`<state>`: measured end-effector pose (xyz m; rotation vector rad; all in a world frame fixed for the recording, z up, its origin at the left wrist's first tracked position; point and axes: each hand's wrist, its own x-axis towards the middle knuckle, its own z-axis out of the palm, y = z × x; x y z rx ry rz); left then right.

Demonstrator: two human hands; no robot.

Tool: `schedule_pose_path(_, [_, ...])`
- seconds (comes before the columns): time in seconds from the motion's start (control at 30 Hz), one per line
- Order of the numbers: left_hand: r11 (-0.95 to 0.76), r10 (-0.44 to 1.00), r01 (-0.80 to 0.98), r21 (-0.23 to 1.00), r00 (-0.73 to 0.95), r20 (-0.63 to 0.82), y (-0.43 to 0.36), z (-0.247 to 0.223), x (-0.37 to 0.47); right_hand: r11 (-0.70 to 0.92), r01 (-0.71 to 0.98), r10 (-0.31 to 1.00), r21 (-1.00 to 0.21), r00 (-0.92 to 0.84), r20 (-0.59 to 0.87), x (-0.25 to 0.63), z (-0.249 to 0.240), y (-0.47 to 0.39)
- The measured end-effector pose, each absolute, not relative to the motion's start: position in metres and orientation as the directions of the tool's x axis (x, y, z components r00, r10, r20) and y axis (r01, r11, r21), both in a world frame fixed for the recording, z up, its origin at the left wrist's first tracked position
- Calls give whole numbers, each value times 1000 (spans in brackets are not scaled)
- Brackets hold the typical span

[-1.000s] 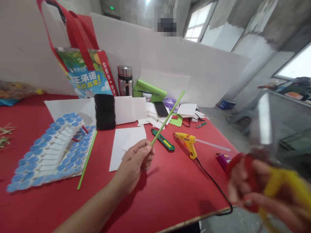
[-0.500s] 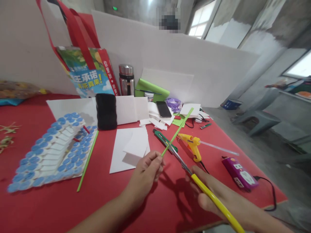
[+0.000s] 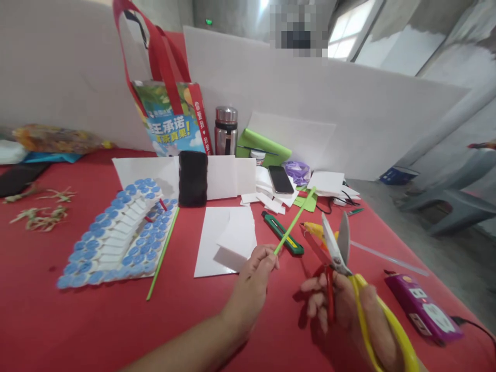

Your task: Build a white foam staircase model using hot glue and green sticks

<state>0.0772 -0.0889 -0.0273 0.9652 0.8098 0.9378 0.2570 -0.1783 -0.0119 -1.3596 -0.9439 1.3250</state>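
Observation:
Between its fingertips my left hand point(image 3: 253, 281) pinches one end of a thin green strip point(image 3: 294, 223), which slants up and away to the right. In my right hand point(image 3: 344, 310) is a pair of scissors point(image 3: 336, 245) with one yellow and one red handle; the blades are spread and apart from the strip. Behind the strip lies a green utility knife point(image 3: 282, 232). A yellow glue gun point(image 3: 315, 230) is partly hidden by the scissors. To the left stands a white model point(image 3: 127, 222) covered in blue discs, with a second green strip point(image 3: 165, 253) along its right edge.
White boards point(image 3: 205, 248) lie mid-table. Behind them are a black case point(image 3: 192, 178), a phone point(image 3: 281, 179), a steel flask point(image 3: 226, 132) and a printed bag point(image 3: 170, 124). A purple power strip point(image 3: 424, 307) sits at the right edge; dried plant bits point(image 3: 42, 217) lie far left.
My right hand has drawn the scissors away from the green strip to the right, and the blades have opened. My left hand still holds the strip. The view has turned left.

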Motion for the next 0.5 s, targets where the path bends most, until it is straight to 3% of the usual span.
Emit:
schedule_pose_path(0.13, [204, 944, -248, 947, 306, -123, -90, -23, 76, -230, -422, 927, -877, 180, -330, 245, 0, -159])
schedule_pose_path(0.33, [151, 935, -287, 946, 353, -42, -92, -23, 75, -334, -455, 912, -826, 66, -405, 233, -9, -112])
schedule_pose_path(0.5, [98, 927, -268, 958, 374, 10, -89, -17, 70, -294, -402, 909, -867, 163, -384, 228, -2, -84])
